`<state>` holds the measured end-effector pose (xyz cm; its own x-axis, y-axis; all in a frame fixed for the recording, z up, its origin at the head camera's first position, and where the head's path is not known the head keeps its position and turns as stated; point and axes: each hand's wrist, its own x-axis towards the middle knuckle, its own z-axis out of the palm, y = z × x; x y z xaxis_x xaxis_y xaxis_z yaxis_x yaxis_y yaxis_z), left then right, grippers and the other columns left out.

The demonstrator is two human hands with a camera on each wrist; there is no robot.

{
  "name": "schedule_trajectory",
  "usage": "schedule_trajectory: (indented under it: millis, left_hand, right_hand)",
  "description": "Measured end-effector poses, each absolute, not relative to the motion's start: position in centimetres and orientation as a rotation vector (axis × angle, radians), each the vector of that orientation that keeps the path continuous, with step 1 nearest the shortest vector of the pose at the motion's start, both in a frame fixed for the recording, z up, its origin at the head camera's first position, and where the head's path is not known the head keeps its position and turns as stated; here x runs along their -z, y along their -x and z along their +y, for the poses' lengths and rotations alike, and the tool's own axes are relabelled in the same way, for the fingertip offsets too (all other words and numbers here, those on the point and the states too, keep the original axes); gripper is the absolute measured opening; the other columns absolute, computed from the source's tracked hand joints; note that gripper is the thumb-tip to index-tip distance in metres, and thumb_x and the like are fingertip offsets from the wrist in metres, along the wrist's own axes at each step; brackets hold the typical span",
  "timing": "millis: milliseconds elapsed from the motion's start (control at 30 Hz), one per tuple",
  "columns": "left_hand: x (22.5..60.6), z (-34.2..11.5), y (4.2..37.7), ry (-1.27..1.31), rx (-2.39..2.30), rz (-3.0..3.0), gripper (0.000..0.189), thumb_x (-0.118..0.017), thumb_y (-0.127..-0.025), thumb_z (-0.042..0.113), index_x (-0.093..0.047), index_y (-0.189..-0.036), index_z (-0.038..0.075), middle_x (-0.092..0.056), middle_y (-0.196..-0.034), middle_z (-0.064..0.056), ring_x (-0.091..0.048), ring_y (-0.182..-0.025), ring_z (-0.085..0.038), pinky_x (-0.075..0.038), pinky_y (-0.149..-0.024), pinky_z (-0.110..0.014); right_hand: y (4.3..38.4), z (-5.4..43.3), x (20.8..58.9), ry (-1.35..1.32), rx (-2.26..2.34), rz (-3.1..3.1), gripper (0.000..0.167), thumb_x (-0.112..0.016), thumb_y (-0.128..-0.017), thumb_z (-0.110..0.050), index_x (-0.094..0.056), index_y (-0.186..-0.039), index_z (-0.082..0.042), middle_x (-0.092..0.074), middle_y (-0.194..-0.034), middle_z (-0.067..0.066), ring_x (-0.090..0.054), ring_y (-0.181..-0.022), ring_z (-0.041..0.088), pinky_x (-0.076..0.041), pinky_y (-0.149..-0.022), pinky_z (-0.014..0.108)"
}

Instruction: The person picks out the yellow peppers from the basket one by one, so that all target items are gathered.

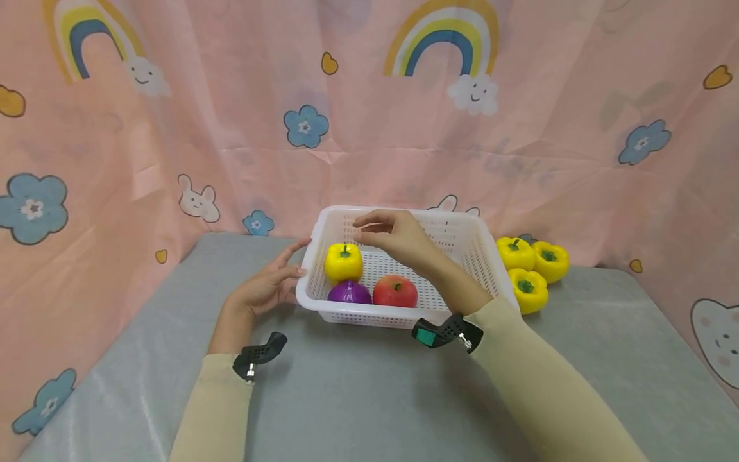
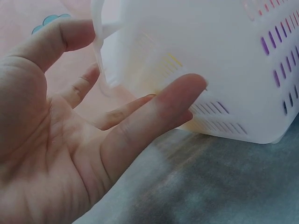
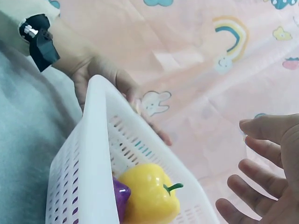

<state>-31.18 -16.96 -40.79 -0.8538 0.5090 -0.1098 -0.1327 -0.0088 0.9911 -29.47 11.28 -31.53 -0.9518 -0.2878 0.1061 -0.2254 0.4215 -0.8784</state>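
Observation:
A white plastic basket [image 1: 358, 310] with slotted walls stands on the table. In it lie a yellow bell pepper [image 1: 344, 263], a round shiny purple onion-like vegetable [image 1: 350, 292] and a red apple [image 1: 395, 292]. At the basket's left end, my left hand [image 1: 265, 285] touches the rim with spread fingers; the left wrist view shows fingers [image 2: 140, 116] stretched alongside the outer wall. Over the basket's inside hovers my right hand [image 1: 401, 240], its fingers loosely bent and holding nothing. The right wrist view shows that hand [image 3: 266, 172] apart from the pepper, fingers spread.
Right of the basket, several yellow bell peppers [image 1: 528, 289] sit in a cluster on the grey tabletop [image 1: 358, 391]. Behind the table hangs a pink printed curtain [image 1: 369, 167]. A black wrist mount [image 1: 447, 332] sits near the basket's front rim.

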Motion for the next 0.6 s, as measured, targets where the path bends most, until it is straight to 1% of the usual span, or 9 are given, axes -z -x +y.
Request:
schedule_trajectory:
  millis: [67,267,467,600]
  left_hand:
    - [40.8,-16.9,31.2,-0.376,-1.915,1.830,0.071,-0.054,-0.102,0.017,-0.016,-0.158,0.041,-0.038,-0.158,-0.021,-0.072,-0.113,-0.026,-0.063,-0.085,-0.045]
    - [40.8,-16.9,31.2,-0.379,-1.914,1.827,0.071,-0.054,-0.102,0.016,-0.016,-0.158,0.040,-0.036,-0.159,-0.021,-0.072,-0.113,-0.025,-0.062,-0.085,-0.045]
    - [40.8,-16.9,31.3,-0.371,-1.918,1.821,0.071,-0.054,-0.103,0.017,-0.016,-0.158,0.041,-0.036,-0.159,-0.020,-0.071,-0.113,-0.024,-0.062,-0.086,-0.045]
    - [40.8,-16.9,31.2,-0.390,-1.918,1.818,0.072,-0.053,-0.103,0.017,-0.014,-0.159,0.039,-0.034,-0.159,-0.023,-0.071,-0.112,-0.023,-0.062,-0.087,-0.045]
  right_hand:
    - [29.8,10.9,31.6,0.476,1.594,2.589,0.034,-0.071,-0.093,-0.028,-0.070,-0.124,-0.014,-0.069,-0.129,0.007,-0.065,-0.122,0.025,-0.055,-0.105,0.045]
    - [30.6,9.4,32.0,0.505,1.597,2.583,0.038,-0.072,-0.091,-0.028,-0.070,-0.125,-0.012,-0.067,-0.133,0.007,-0.063,-0.124,0.025,-0.054,-0.106,0.045]
    - [31.4,7.9,32.4,0.492,1.600,2.591,0.037,-0.073,-0.090,-0.028,-0.070,-0.124,-0.014,-0.066,-0.134,0.004,-0.060,-0.126,0.025,-0.053,-0.107,0.044]
    - [31.9,7.4,33.1,0.475,1.591,2.582,0.039,-0.073,-0.089,-0.027,-0.070,-0.125,-0.012,-0.066,-0.135,0.008,-0.059,-0.127,0.028,-0.052,-0.109,0.044]
